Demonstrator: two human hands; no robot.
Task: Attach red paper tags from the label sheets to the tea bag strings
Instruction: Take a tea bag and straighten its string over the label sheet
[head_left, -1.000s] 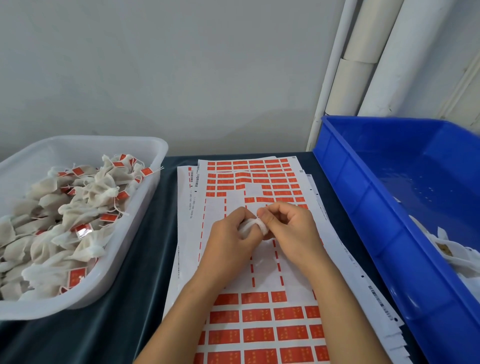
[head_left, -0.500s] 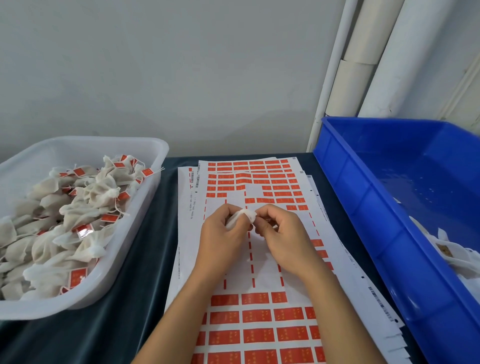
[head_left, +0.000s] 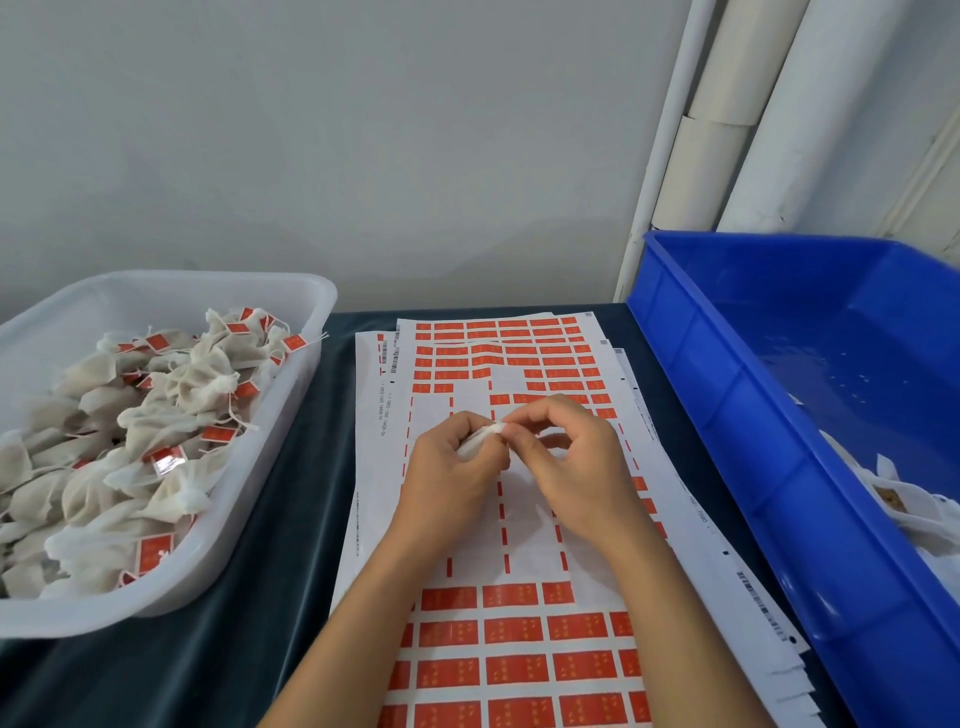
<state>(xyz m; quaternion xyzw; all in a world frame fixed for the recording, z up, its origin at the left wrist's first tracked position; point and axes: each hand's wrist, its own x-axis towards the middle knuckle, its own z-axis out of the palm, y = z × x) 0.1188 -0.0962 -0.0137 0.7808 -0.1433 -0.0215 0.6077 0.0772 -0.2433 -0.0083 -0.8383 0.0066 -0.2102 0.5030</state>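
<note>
**Hands shift up the sheet, tea bag in the left**

Both hands have drifted slightly up and left over the label sheets (head_left: 519, 631) compared with 1.0 s ago, and the white tea bag (head_left: 475, 441) now pokes out further between them. The left hand (head_left: 451, 470) curls around the bag's body, while the right hand (head_left: 569, 467) has its thumb and forefinger pinched at the bag's gathered top, where the string presumably sits; the string itself is too fine to make out. No red tag is visible between the fingers, so I judge the tag is not yet on this bag and the hands are readying the string.

Peeled rows leave a bare white band on the sheet beneath the hands, with full red tags (head_left: 511, 595) just below the wrists and more near the far edge. To the left, well apart, the white tub (head_left: 291, 395) holds finished, tagged bags. To the right, the blue crate (head_left: 727, 415) wall stands near the sheets' edge, so the right elbow has less room that side. Dark cloth (head_left: 291, 545) between tub and sheets gives free room for a leftward drop-off.
</note>
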